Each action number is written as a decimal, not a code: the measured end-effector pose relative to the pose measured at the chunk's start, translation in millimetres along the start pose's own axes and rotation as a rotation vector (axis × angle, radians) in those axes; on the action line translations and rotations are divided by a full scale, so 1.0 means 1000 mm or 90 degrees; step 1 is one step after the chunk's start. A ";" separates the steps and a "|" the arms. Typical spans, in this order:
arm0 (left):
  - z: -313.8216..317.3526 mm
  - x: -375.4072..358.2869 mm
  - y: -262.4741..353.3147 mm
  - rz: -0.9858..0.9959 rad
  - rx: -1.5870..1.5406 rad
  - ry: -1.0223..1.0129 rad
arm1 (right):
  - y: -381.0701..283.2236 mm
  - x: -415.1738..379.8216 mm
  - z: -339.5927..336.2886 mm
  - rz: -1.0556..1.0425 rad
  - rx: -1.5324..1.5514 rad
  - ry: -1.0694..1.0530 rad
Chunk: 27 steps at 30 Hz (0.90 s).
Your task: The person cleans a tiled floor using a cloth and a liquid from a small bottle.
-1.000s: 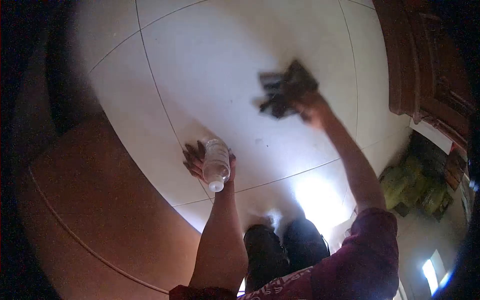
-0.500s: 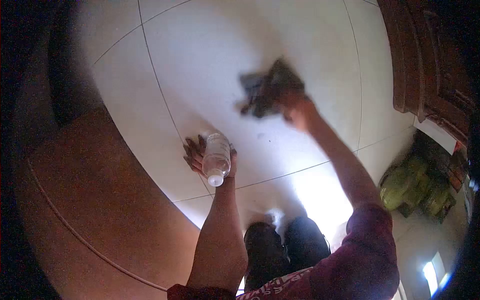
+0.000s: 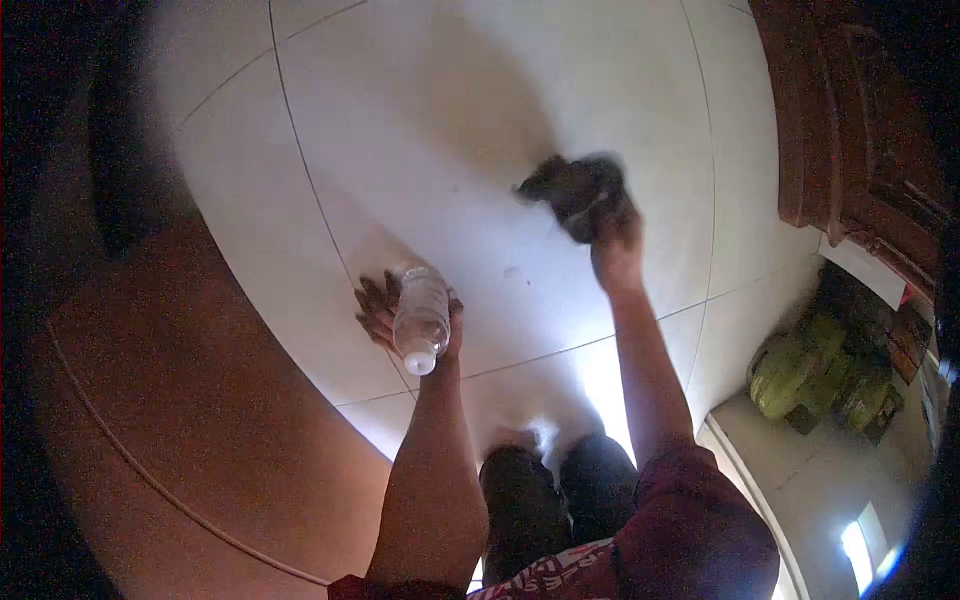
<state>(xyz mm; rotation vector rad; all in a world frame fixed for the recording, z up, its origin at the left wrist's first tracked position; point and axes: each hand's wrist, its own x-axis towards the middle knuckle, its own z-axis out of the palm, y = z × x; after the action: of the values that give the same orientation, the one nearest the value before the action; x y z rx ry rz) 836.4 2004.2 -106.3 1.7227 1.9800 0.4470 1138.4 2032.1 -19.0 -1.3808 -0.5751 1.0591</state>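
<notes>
A clear plastic bottle [image 3: 422,315] with a white cap lies against the palm of my left hand [image 3: 380,305]. The cap end points toward me, and the fingers are spread beside the bottle over the pale tiled surface [image 3: 400,170]. To the right, my right hand [image 3: 618,245] grips a dark crumpled cloth [image 3: 580,190], blurred at its edges. Small faint marks show on the tiles between the two hands.
Dark brown carved wood [image 3: 815,120] stands at the upper right. Below it are green bundles [image 3: 820,380]. A brown surface [image 3: 220,400] with a thin cord [image 3: 150,480] lies at the lower left.
My right hand has moved right and slightly down in the view with the dark cloth, and its arm is more upright. The bottle and left hand appear slightly further left.
</notes>
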 end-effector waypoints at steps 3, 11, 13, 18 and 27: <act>0.000 -0.007 -0.002 -0.020 0.000 -0.011 | -0.019 0.020 -0.022 0.107 0.177 0.114; -0.017 0.015 0.039 0.096 0.141 0.153 | 0.007 0.072 -0.091 -0.206 -0.463 0.101; -0.012 0.015 0.037 0.090 0.082 0.163 | 0.009 0.076 -0.058 -0.283 -0.688 0.201; -0.038 0.026 0.058 0.138 0.256 0.129 | 0.040 0.071 -0.022 -0.268 -1.039 0.079; -0.035 0.021 0.052 0.146 0.255 0.137 | 0.041 0.085 -0.004 -0.136 -0.509 -0.315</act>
<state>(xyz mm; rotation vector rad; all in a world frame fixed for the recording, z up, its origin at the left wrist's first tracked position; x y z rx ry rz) 857.7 2034.7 -52.1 2.2468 2.1409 0.3397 1170.4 2097.5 -79.5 -1.6716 -1.6019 1.0373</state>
